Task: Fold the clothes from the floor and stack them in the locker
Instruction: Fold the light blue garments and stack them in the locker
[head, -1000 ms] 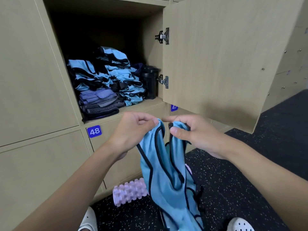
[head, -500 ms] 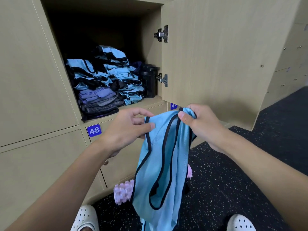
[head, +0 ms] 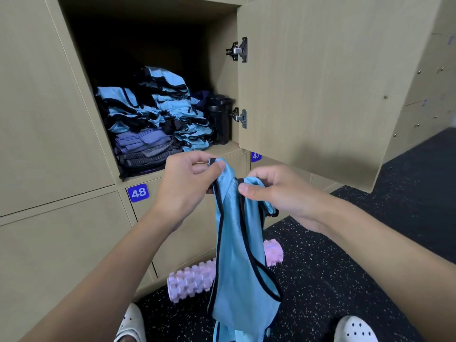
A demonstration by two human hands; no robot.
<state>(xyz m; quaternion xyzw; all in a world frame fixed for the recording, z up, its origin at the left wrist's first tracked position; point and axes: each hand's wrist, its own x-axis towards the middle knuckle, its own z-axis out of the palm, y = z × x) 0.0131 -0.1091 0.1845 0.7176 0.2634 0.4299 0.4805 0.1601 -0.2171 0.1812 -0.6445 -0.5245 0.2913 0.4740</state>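
Blue bib (head: pixel 237 255) held at open locker (head: pixel 223 70)

Hands close together: left hand (head: pixel 187 186) and right hand (head: pixel 278 193) each pinch its top edge; it hangs toward the floor (head: pixel 320 267). Folded stack (head: pixel 158 114) inside. Pink roller (head: pixel 190 280) behind.

The open locker's shelf (head: pixel 223 151) runs just above the number plate 48 (head: pixel 138 192). Straight above the plate, at the shelf's front, lies a pile of folded purple and grey garments (head: pixel 145 146) with folded blue bibs (head: pixel 121 104) on top. Up and to the right of the plate, a taller pile of blue black-trimmed bibs (head: pixel 180 114) rests on the shelf, touching the first pile. Farther right of the plate stands a black bottle (head: pixel 219 119), upright.

Below the plate and to its right, a pink ridged foam roller (head: pixel 190 282) lies on the dark speckled floor (head: pixel 320 280), close to the locker base. Lower still, two white clogs stand on the floor: the left clog (head: pixel 130 324) below the plate, the right clog (head: pixel 355 329) far to its right.
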